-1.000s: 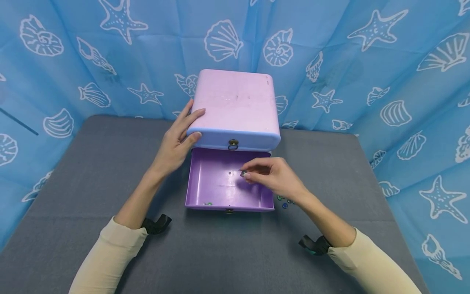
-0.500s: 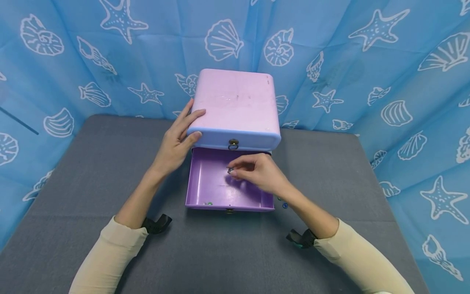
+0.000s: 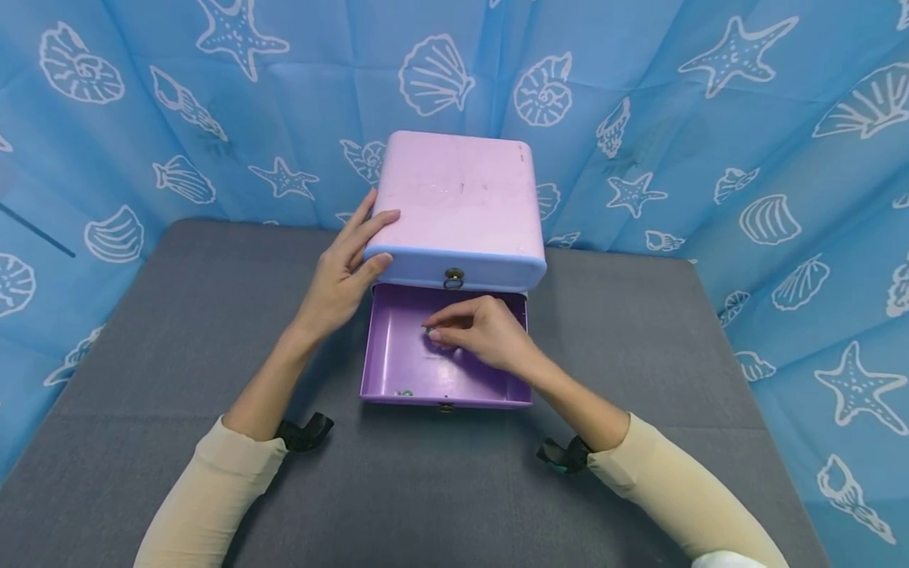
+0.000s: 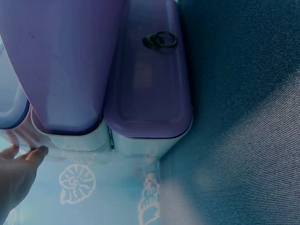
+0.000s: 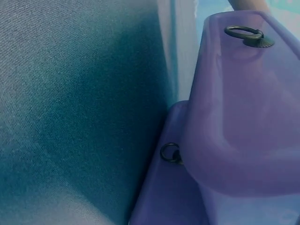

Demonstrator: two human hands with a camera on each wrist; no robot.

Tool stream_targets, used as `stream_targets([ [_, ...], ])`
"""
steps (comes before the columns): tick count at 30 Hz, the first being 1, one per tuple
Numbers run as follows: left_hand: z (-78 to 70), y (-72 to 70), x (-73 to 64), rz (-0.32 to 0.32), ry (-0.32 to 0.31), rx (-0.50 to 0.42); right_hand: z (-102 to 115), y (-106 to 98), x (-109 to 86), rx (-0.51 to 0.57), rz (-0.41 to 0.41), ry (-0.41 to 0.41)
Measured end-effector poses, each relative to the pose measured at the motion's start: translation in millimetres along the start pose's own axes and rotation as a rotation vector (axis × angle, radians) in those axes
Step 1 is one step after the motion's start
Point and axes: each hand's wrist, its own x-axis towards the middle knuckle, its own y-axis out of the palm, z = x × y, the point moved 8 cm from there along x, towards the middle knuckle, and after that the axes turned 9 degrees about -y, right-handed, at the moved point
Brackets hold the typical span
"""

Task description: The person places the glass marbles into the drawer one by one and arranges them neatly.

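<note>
A small pink drawer unit [image 3: 454, 189] has a blue top drawer front [image 3: 408, 267] and, below it, a purple drawer [image 3: 399, 347] pulled out. My left hand [image 3: 334, 288] rests on the unit's left front corner, thumb on the blue edge and fingers along the top and side. Over the purple drawer, my right hand [image 3: 490, 335] pinches a small dark piece [image 3: 429, 332] between thumb and fingertips; most of it is hidden. Small green pieces [image 3: 406, 393] lie inside at the drawer's front left. The right wrist view shows the pulled-out drawer's front [image 5: 253, 103] but not the hand.
A closed purple drawer [image 4: 150, 89] with a ring pull sits beneath the pulled-out one. The unit stands on a grey cloth-covered table [image 3: 234, 315], before a blue curtain [image 3: 298, 102] with shell prints. Black wrist straps [image 3: 305, 432] show at both forearms.
My right hand has moved left over the purple drawer with the small dark piece. Its forearm now covers the small green and blue pieces on the table. The left hand stays put.
</note>
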Motion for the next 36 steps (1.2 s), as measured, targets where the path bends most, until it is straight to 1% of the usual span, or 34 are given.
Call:
stream_targets([
  [5,-0.9,-0.4,0.5,0.0,0.001,-0.003,-4.3,5.2,4.5,0.02,0.022,0.037],
  [7,-1.3,-0.3,0.7,0.002,0.002,-0.004,-6.2,7.3,6.0,0.045,0.032,0.067],
  [10,-1.1,0.1,1.3,0.006,0.001,-0.005,-9.5,9.9,7.7,0.098,0.041,0.122],
  [16,0.1,0.8,2.6,0.009,-0.003,-0.006,-14.9,14.3,9.4,0.239,0.047,0.238],
  [19,0.1,1.1,2.4,0.009,-0.002,-0.011,-17.0,17.0,10.0,0.284,0.056,0.281],
  [24,-0.1,1.9,1.9,0.008,0.0,-0.01,-18.6,18.7,11.0,0.29,0.067,0.308],
  [35,0.2,2.0,0.2,0.004,-0.012,0.001,-18.9,18.9,10.6,0.291,0.069,0.327],
  [36,-2.6,2.3,-0.6,0.005,-0.018,0.003,-18.9,18.7,10.2,0.288,0.069,0.327],
])
